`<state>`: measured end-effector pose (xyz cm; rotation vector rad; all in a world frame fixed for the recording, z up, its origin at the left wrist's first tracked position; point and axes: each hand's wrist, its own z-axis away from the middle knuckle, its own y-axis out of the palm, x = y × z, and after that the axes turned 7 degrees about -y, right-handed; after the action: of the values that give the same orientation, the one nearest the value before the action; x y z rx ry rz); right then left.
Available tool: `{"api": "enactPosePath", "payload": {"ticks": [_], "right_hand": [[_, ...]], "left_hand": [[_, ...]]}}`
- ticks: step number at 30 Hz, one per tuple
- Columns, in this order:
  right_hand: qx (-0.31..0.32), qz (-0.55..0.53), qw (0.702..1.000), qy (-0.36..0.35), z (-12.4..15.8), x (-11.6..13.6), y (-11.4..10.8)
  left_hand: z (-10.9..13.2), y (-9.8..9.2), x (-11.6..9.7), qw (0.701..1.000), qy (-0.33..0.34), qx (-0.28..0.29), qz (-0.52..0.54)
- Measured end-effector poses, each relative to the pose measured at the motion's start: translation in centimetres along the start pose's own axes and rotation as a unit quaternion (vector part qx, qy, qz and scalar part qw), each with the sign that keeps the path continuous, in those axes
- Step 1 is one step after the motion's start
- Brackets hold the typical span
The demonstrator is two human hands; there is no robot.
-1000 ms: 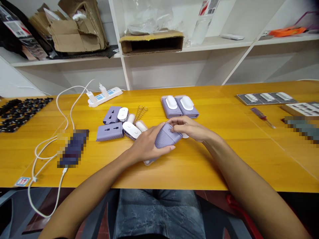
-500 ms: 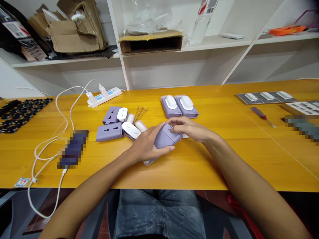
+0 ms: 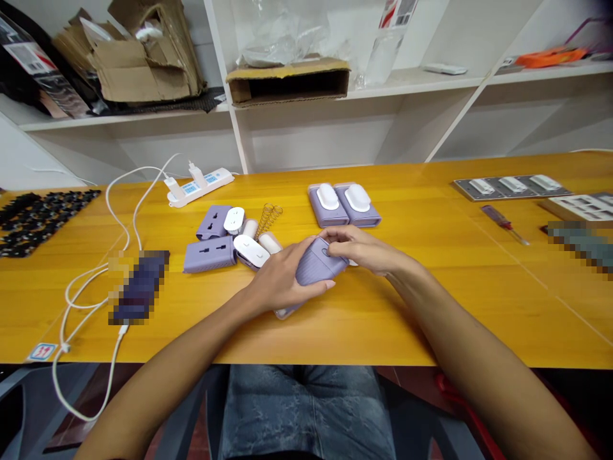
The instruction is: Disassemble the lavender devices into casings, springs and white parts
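yellow tabletop (image 3: 368, 322) stretches from the held casing (image 3: 313, 265) to front edge (image 3: 335, 363)

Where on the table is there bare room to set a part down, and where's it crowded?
Bare: between the right forearm and the screwdriver; also the strip between the held lilac case and the near edge of the table. Crowded: beyond the left hand, where slotted lilac housings, white plug parts and springs lie together.

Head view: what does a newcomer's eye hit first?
The purple case at the desk's centre, between the left hand and right hand. Next, two white-topped purple units side by side just beyond. Then the orange item on the upper right shelf.
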<state>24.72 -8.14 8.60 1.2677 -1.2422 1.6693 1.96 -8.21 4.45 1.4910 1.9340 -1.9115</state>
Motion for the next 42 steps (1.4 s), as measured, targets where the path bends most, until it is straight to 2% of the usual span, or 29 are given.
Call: {"api": "enactPosePath", "payload": {"ticks": [9, 18, 24, 32, 36, 42], "right_hand": [[0.011, -0.010, 1.000, 0.003, -0.04, -0.51, -0.49], [0.012, 0.013, 1.000, 0.000, 0.11, -0.31, -0.51], [0.034, 0.057, 0.996, -0.053, 0.03, -0.47, -0.30], [0.011, 0.093, 0.991, -0.101, -0.22, -0.61, 0.27], [0.015, 0.062, 0.994, -0.088, -0.30, -0.81, 0.04], [0.014, -0.009, 0.999, -0.027, -0.01, -0.30, 0.02]], "left_hand": [[-0.06, 0.04, 0.05, 1.000, 0.012, 0.001, -0.003], [0.05, -0.11, -0.05, 1.000, -0.006, 0.009, -0.002], [0.07, -0.16, 0.01, 1.000, -0.008, 0.005, -0.006], [-0.05, -0.23, 0.54, 0.999, 0.017, -0.031, -0.009], [-0.04, -0.32, 0.61, 0.999, 0.017, -0.035, -0.007], [0.01, -0.24, 0.63, 0.999, 0.010, -0.037, -0.006]]}}
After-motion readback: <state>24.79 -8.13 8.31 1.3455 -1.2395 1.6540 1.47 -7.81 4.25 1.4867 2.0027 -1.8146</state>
